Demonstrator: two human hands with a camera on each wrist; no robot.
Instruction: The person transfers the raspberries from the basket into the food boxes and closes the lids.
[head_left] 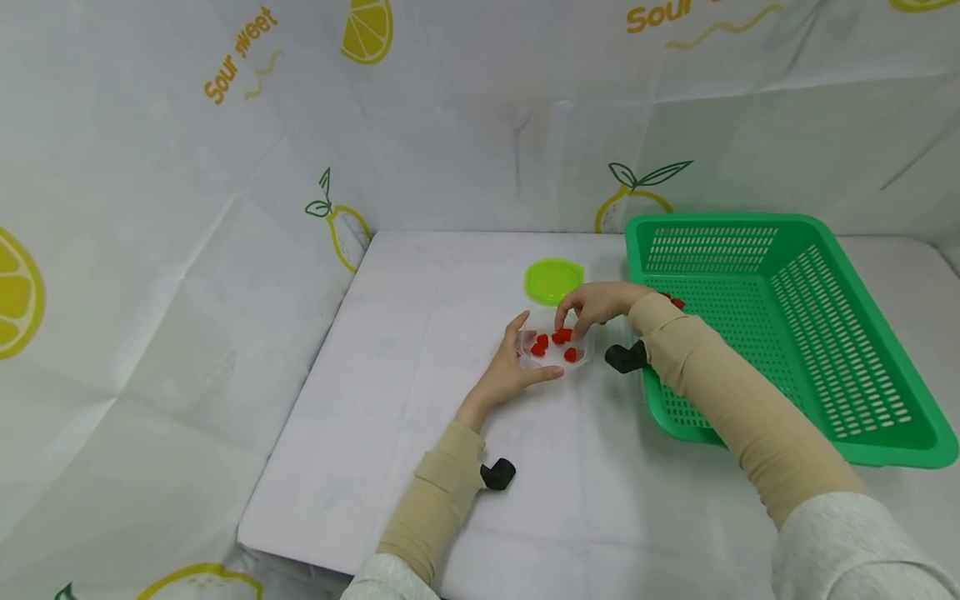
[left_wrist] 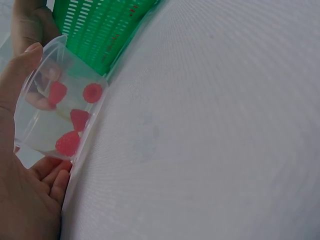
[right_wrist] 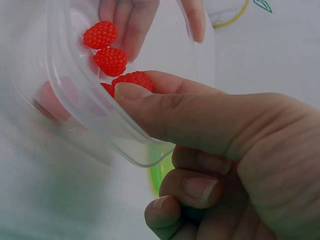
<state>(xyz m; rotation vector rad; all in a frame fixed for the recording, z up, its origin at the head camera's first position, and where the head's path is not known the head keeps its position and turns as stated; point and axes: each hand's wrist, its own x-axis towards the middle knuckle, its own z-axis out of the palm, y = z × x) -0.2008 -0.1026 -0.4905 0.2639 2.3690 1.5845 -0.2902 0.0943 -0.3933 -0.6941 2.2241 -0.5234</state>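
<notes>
The left hand (head_left: 517, 371) is cupping the clear tub (head_left: 555, 348) steady while the right hand (head_left: 596, 304) is pinching a raspberry (right_wrist: 132, 80) over its opening.

We had loads of open table (head_left: 420, 417) on the left and up front. On the right the green basket (head_left: 825, 333) walled us in just beside the clear tub (head_left: 555, 354), and the lime lid (head_left: 553, 280) sat right behind.

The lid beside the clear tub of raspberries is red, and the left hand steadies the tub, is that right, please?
Not quite: the lid is green, as the head view shows. The rest holds: the left hand steadies the clear tub of raspberries.
</notes>
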